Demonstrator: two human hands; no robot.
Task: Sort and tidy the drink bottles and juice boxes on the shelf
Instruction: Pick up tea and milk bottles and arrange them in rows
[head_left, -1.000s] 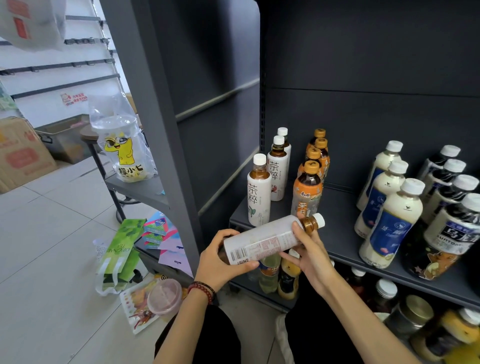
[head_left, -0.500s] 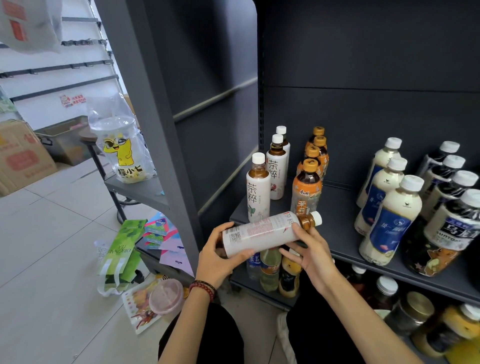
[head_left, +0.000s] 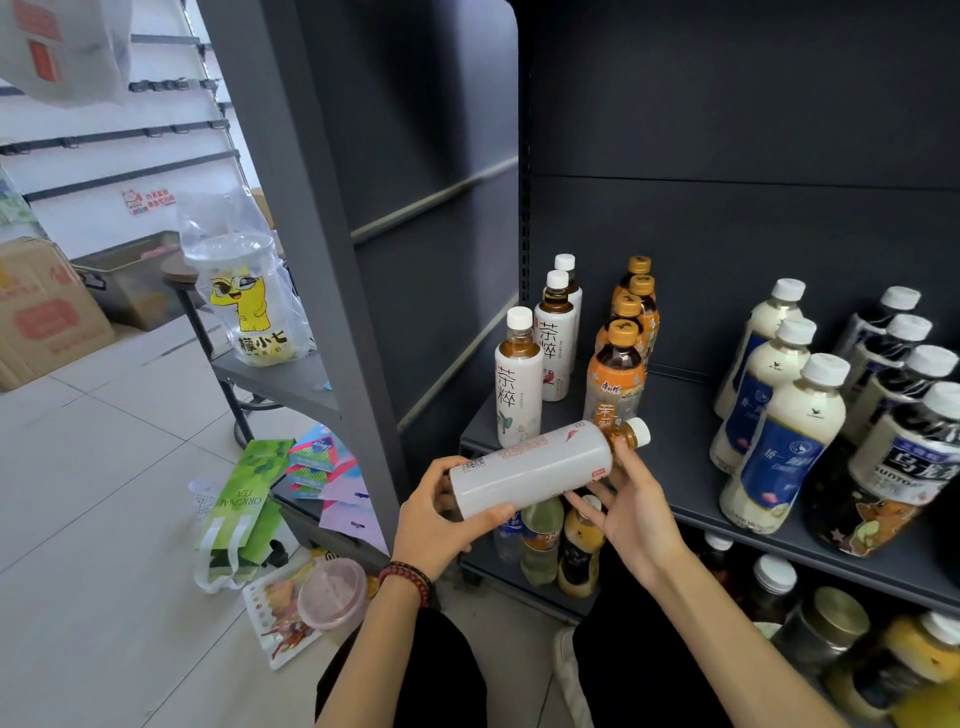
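Shelf: I see a dark grey shelf board (head_left: 691, 467) in a tiled shop corner.
Held bottle: a white-sleeved tea bottle (head_left: 530, 470) lies nearly level before the shelf's front edge, amber tea at its neck.
Left hand (head_left: 436, 525): fingers wrapped round the base end.
Right hand (head_left: 634, 514): fingers curled round the neck end.
Standing rows: white-label teas (head_left: 518, 379), orange-capped dark teas (head_left: 615, 379), creamy milk teas (head_left: 779, 441), black oolong bottles (head_left: 904, 467), all capped.

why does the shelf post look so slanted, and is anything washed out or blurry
Head view: the wide-angle lens slants the grey shelf post; daylight washes out the floor tiles at left while the shelf back is dim; the held bottle is sharp, the jars at bottom right go soft.
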